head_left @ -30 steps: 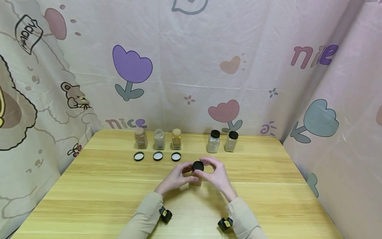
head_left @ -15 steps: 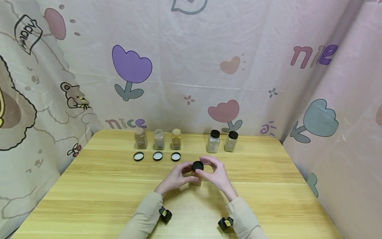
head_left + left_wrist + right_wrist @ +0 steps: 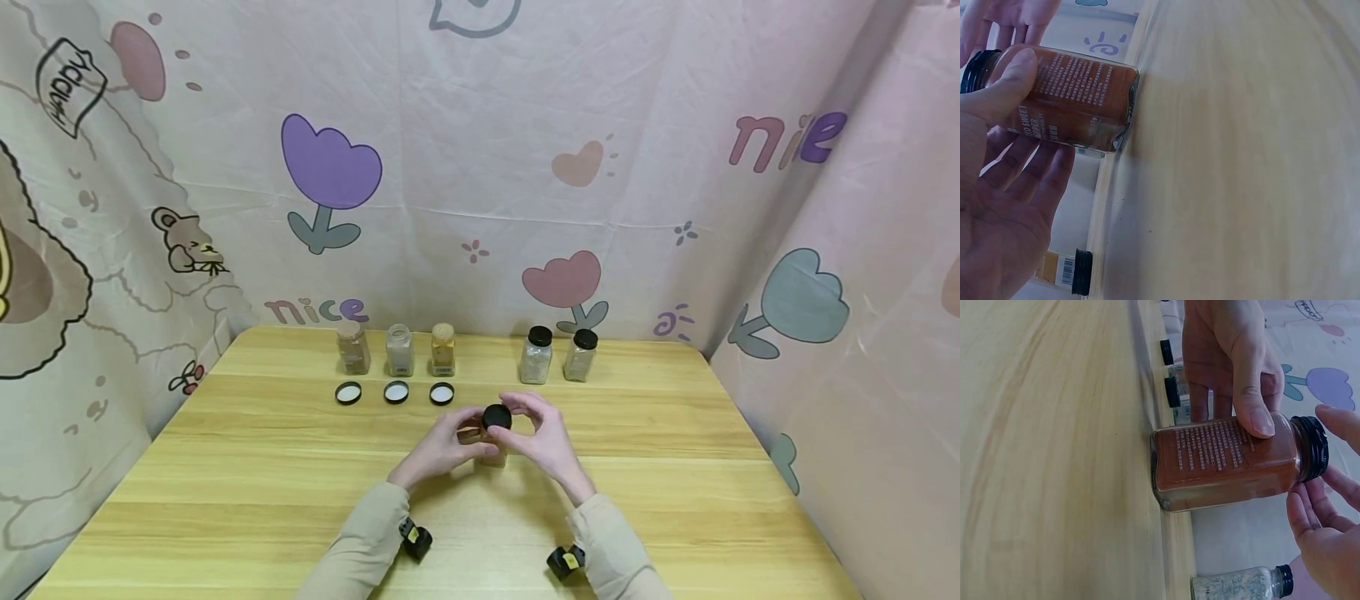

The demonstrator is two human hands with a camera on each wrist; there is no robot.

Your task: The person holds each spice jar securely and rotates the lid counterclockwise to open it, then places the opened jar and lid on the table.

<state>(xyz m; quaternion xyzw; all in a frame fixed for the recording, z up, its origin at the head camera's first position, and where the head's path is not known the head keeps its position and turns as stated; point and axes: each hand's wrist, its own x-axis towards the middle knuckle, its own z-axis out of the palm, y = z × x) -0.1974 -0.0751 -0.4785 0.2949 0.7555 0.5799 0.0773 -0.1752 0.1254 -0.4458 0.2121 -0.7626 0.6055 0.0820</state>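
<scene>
Red-brown jar (image 3: 1225,459) stood upright on the table (image 3: 262,500), in the same spot as half a second earlier. Fingers of the left hand (image 3: 441,447) grasped its body; those of the right hand (image 3: 546,442) pinched its black cap (image 3: 497,416), scarcely shifted since. Two capped jars (image 3: 536,362) stood towards one o'clock, three loose lids (image 3: 396,392) lay towards ten o'clock.

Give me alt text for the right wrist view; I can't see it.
The left hand grips a jar of reddish-brown powder while the right hand curls around its black lid. The view is turned sideways: wooden table at left, another black-lidded jar with pale contents at the bottom.
</scene>
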